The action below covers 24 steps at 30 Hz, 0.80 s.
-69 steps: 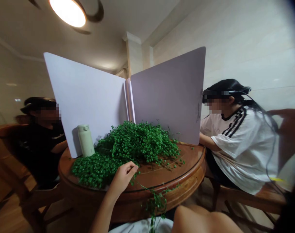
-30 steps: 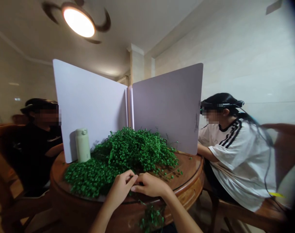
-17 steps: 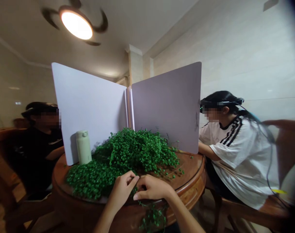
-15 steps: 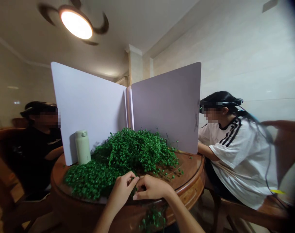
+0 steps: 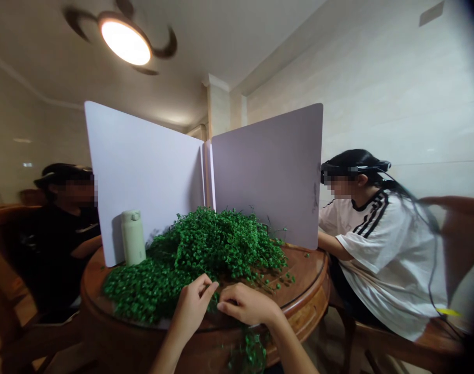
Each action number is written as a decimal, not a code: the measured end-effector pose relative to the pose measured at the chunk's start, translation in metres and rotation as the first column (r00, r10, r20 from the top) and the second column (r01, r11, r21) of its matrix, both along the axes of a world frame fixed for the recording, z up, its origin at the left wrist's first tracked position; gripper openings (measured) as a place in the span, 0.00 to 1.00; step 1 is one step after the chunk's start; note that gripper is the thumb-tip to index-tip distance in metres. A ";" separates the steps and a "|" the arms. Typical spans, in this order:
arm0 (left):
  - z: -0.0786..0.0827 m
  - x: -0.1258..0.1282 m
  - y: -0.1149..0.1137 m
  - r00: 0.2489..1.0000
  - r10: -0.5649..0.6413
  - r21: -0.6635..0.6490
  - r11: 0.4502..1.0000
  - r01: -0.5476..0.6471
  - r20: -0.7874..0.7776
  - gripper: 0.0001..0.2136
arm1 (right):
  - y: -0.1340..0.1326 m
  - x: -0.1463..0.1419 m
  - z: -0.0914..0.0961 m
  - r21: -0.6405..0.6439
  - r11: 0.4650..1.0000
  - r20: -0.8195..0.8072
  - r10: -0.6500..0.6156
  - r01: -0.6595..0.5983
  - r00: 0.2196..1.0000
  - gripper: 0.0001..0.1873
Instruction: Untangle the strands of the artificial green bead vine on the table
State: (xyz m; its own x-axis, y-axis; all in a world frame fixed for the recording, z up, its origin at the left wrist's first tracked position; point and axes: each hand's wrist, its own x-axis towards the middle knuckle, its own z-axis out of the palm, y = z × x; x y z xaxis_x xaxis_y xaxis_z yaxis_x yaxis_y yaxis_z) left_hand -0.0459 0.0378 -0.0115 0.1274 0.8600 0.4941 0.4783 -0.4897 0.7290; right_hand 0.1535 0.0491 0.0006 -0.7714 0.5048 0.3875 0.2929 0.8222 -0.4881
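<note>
A big heap of green beaded vine strands [image 5: 206,254] lies on a round wooden table [image 5: 303,278]. My left hand [image 5: 192,306] and my right hand [image 5: 247,304] meet at the heap's near edge. Both pinch a thin green strand between thumb and fingers, fingertips almost touching. One strand [image 5: 250,350] hangs over the table's front rim below my right wrist.
Two white divider boards [image 5: 151,166] stand in a V behind the heap. A pale green bottle [image 5: 133,237] stands at the left board. A person in black [image 5: 61,228] sits at the left, a person in a white shirt [image 5: 377,239] at the right on a wooden chair.
My right hand has come up from my lap and joined the left at the heap's edge. The view has tilted down slightly. Over the last half second the hands barely moved.
</note>
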 end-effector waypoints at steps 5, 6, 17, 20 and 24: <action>-0.006 -0.013 0.006 0.964 0.168 0.092 0.978 -0.190 0.207 0.23 | -0.001 0.004 0.003 0.001 1.000 0.005 0.012 -0.012 1.000 0.15; -0.006 -0.016 0.007 0.944 0.212 0.110 0.963 -0.246 0.253 0.24 | -0.002 0.005 0.003 -0.004 1.000 0.002 0.001 -0.001 1.000 0.15; -0.009 -0.008 0.007 0.930 0.350 0.443 0.856 -0.266 -0.117 0.19 | -0.011 0.004 0.009 -0.146 0.963 -0.099 -0.243 0.227 0.965 0.16; -0.011 -0.005 0.006 0.834 0.493 0.498 0.803 -0.327 -0.247 0.17 | -0.013 0.004 0.010 -0.141 0.966 -0.105 -0.230 0.214 0.968 0.15; -0.008 0.000 0.000 0.728 0.600 0.523 0.759 -0.387 -0.332 0.16 | -0.013 0.004 0.010 -0.112 0.969 -0.111 -0.232 0.220 0.966 0.16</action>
State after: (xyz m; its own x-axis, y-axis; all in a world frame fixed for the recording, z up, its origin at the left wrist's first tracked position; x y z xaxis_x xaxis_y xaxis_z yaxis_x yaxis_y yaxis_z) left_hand -0.0456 0.0380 -0.0193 0.0394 0.6045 0.7956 0.9503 -0.2687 0.1571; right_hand 0.1579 0.0360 0.0108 -0.5827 0.7008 0.4115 0.3987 0.6878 -0.6066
